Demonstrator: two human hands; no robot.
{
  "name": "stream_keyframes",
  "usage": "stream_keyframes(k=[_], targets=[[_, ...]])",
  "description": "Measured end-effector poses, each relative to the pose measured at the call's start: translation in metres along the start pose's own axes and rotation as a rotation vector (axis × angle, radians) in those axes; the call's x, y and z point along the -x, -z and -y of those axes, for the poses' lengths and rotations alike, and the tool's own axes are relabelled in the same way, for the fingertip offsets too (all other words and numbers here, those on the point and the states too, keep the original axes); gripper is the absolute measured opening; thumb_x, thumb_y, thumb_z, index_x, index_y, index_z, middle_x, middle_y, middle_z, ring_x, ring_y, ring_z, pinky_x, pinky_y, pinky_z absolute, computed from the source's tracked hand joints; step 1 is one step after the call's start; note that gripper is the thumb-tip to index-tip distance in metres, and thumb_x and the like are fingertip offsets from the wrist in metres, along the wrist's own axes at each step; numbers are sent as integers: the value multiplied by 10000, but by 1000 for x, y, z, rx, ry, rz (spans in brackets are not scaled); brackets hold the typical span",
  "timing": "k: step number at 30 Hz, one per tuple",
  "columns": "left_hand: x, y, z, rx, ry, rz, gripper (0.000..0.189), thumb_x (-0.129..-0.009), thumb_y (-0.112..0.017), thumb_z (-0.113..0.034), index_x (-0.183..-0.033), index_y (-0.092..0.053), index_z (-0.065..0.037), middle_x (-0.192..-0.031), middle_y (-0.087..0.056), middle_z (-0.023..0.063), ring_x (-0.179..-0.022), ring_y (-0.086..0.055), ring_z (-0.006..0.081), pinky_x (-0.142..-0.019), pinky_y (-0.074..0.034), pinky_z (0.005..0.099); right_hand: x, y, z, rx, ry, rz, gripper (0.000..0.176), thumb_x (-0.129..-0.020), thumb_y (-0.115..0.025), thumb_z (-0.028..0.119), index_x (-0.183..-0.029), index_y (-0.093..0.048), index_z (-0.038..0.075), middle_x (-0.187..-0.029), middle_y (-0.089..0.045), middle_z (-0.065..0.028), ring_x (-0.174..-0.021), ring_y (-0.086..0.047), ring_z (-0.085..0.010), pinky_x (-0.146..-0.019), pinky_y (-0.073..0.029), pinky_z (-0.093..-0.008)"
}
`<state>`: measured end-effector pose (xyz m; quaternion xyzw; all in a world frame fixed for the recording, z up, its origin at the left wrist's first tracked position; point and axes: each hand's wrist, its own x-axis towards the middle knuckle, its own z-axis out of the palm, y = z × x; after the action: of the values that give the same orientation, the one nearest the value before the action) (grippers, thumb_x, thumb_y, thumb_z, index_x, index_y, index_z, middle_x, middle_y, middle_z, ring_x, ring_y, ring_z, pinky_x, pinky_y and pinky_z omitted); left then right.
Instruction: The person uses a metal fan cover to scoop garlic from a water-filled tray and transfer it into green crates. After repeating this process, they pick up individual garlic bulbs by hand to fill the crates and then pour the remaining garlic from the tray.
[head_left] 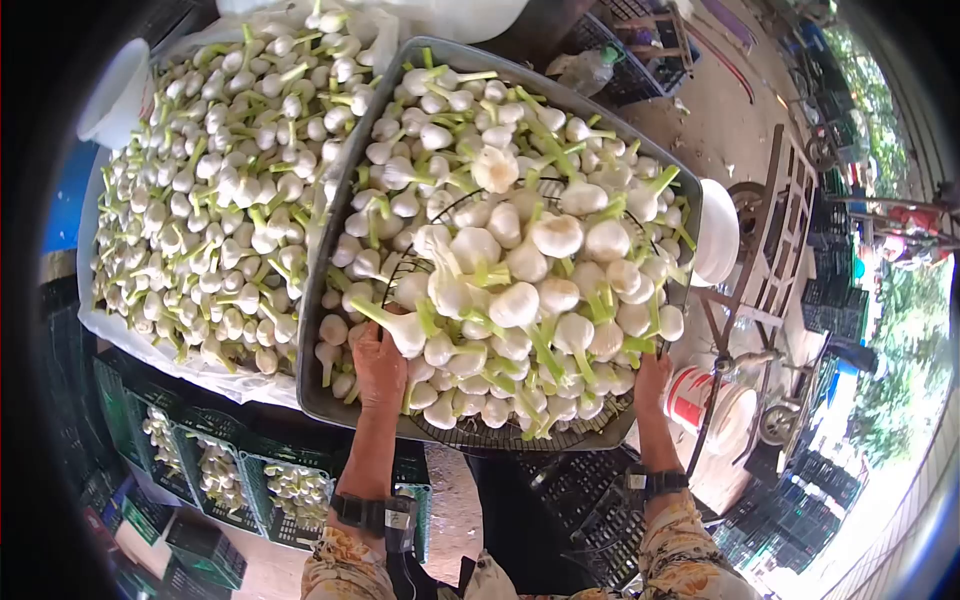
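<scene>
A black wire basket [480, 436] heaped with garlic bulbs [515, 305] lies over a large grey tray [317, 395], which holds more trimmed garlic [400, 170]. My left hand [380, 368] is closed at the basket's near left side, its fingertips partly hidden by bulbs. On the near right side, my right hand [652, 378] grips the same basket, with its fingers mostly behind the garlic. Green stem stubs stick out from many bulbs.
Left of the tray, a plastic-lined bin [90, 310] is full of garlic. Green crates [250, 480] with garlic stand below it. A white bucket [115, 95] is at upper left, a red-and-white bucket [715, 405] at right, near a metal hand cart [785, 240].
</scene>
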<state>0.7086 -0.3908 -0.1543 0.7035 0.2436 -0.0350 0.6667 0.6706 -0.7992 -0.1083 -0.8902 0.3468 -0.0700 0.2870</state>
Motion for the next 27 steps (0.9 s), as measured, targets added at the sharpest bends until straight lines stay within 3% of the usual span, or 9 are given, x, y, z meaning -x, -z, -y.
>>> stream_keyframes(k=[7, 10, 11, 12, 14, 16, 22, 26, 27], targets=[[25, 19, -29, 237, 138, -110, 201, -901, -509, -84, -945, -655, 47, -810, -681, 115, -677, -606, 133, -618, -467, 273, 16, 19, 8, -170, 73, -37, 352, -923, -569, 320, -770, -598, 3, -656, -470, 0, -622, -404, -92, -529, -340, -303], [36, 51, -42, 315, 198, -118, 203, -900, -519, -112, -945, -652, 35, -792, -687, 132, -676, -633, 160, -620, -491, 299, 10, 36, 28, -56, -66, 166, 259, -847, -561, 229, -935, -589, -13, -875, -553, -123, -837, -496, -249, -756, -392, -387], [38, 61, -29, 280, 180, -127, 197, -869, -563, -155, -921, -649, 15, -785, -686, 129, -667, -649, 192, -622, -512, 323, 10, 44, 31, 103, 112, 189, 272, -830, -560, 209, -976, -586, -19, -928, -565, -143, -881, -510, -276, -794, -399, -400], [42, 86, -38, -513, -250, -71, 199, -836, -583, -200, -901, -646, -23, -767, -675, 135, -651, -651, 245, -627, -521, 368, 11, 51, 35, 328, 367, 198, 297, -814, -558, 189, -1017, -582, -25, -981, -577, -163, -925, -524, -303, -831, -406, -412], [53, 129, -49, -369, 58, -198, 249, -853, -541, -247, -841, -632, -16, -772, -619, 224, -692, -633, 350, -623, -490, 433, 21, 51, 72, 352, 548, 238, 371, -780, -555, 149, -1100, -576, -38, -1087, -601, -203, -1014, -553, -357, -906, -420, -437], [65, 193, -93, 178, 387, -284, 295, -891, -510, -286, -911, -622, -14, -831, -590, 271, -819, -569, 447, -677, -477, 428, 91, 19, 223, -191, -40, 285, 400, -900, -466, 245, -1105, -566, -83, -1011, -613, -179, -908, -600, -291, -799, -483, -358], [118, 389, -93, 292, 360, -703, 311, -891, -516, -296, -944, -636, -15, -771, -618, 234, -751, -658, 334, -653, -474, 405, 223, -93, 390, -160, 255, 534, 411, -924, -467, 287, -1107, -556, -69, -981, -613, -138, -835, -584, -237, -710, -477, -356], [162, 528, -99, 306, 329, -995, 274, -906, -529, -228, -958, -652, 11, -689, -633, 167, -596, -569, 147, -571, -466, 349, 300, -220, 467, -118, 647, 851, 311, -925, -490, 263, -964, -585, -30, -833, -590, -48, -641, -476, -121, -567, -383, -287], [172, 561, -108, 295, 285, -1079, 284, -911, -519, -231, -1010, -651, 0, -734, -652, 158, -647, -590, 143, -614, -478, 335, 341, -246, 502, -147, 545, 978, 339, -911, -507, 257, -974, -587, -67, -841, -600, -88, -751, -493, -176, -668, -406, -342]])
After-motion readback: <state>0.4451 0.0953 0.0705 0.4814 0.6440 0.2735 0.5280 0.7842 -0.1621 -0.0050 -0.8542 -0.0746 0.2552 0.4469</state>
